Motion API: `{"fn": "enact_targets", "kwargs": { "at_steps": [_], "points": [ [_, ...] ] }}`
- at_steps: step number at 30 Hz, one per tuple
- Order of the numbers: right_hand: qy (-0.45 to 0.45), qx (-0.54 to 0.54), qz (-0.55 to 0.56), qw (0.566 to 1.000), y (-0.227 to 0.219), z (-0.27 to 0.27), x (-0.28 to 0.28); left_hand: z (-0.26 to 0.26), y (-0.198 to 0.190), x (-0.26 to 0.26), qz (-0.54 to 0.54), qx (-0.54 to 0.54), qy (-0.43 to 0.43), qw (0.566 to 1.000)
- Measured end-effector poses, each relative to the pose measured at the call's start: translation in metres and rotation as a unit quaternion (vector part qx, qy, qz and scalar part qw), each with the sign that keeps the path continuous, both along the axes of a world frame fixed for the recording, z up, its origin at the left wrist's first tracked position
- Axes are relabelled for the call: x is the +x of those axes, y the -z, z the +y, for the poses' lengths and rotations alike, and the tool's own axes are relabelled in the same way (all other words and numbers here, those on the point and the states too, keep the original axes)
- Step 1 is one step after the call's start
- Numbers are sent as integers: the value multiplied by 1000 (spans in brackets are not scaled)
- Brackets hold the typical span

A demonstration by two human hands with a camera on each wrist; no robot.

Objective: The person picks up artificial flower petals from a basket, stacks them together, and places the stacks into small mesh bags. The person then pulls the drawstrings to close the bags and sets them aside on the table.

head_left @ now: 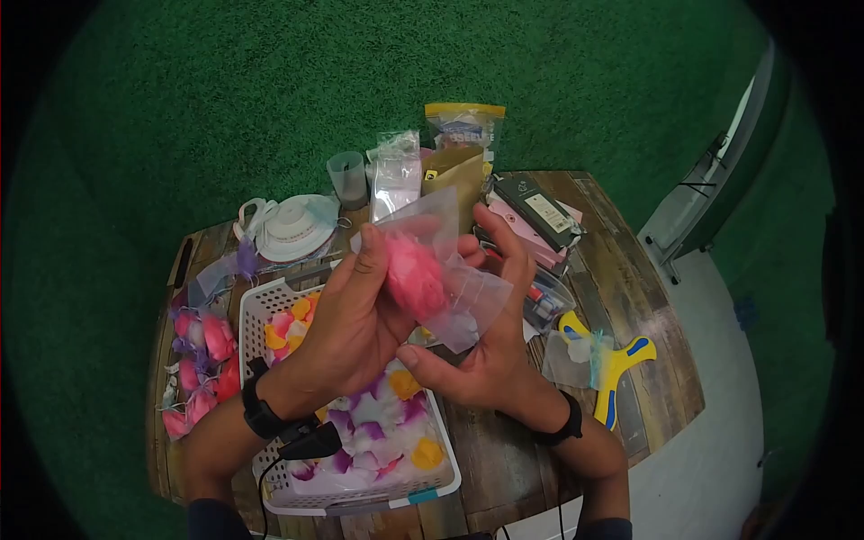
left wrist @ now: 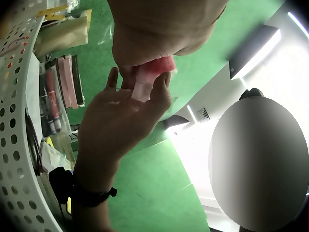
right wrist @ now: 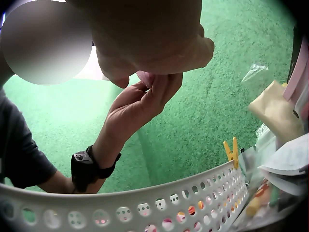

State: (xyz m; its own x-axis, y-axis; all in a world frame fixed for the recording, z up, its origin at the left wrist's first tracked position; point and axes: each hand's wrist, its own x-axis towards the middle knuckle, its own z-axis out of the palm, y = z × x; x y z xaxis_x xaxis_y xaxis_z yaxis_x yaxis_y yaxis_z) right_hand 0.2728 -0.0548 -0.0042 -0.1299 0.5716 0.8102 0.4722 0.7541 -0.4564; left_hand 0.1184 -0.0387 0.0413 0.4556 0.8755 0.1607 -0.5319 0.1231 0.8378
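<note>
My left hand point(head_left: 346, 319) holds a sheer pouch point(head_left: 414, 279) stuffed with something bright pink, the thumb along its upper left side. Its translucent material flares out at the top and on the right. My right hand point(head_left: 495, 337) is at the pouch's right side, with thumb and index finger spread apart and other fingertips behind the sheer material. The pouch's right flap point(head_left: 481, 301) overlaps the right palm in the head view. Below the hands is a white perforated basket point(head_left: 450, 463) with loose purple-white, orange and pink petals point(head_left: 364, 432). In the left wrist view, the pouch point(left wrist: 161, 67) is partly hidden by my left hand.
Filled pink pouches point(head_left: 202, 378) lie left of the basket. Behind are a white coiled roll point(head_left: 295, 229), a plastic cup point(head_left: 348, 180), clear packets point(head_left: 396, 175) and a brown paper bag point(head_left: 459, 180). Notebooks point(head_left: 537, 216) and a yellow-blue three-armed object point(head_left: 616, 364) lie right.
</note>
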Motion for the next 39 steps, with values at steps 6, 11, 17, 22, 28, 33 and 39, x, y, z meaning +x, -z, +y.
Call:
{"fn": "enact_targets", "kwargs": {
  "at_steps": [6, 11, 17, 22, 28, 33, 39],
  "points": [
    [3, -2, -31, 999, -2, -2, 1, 3, 8, -1, -18, -8, 64, 998],
    [12, 20, -61, 998, 4, 3, 2, 3, 8, 0, -26, 35, 74, 996],
    [7, 8, -30, 999, 5, 3, -5, 0, 8, 0, 29, -20, 7, 999],
    [28, 66, -46, 996, 2, -5, -5, 12, 7, -13, -25, -65, 6, 998],
    [35, 65, -57, 996, -6, -7, -6, 4, 2, -11, -110, -65, 31, 991],
    [-3, 80, -26, 996, 2, -4, -3, 0, 2, -7, -109, -72, 31, 991],
    [-27, 119, 87, 989, 6, -3, 6, 2, 3, -11, -129, -89, 42, 987]
  ]
}}
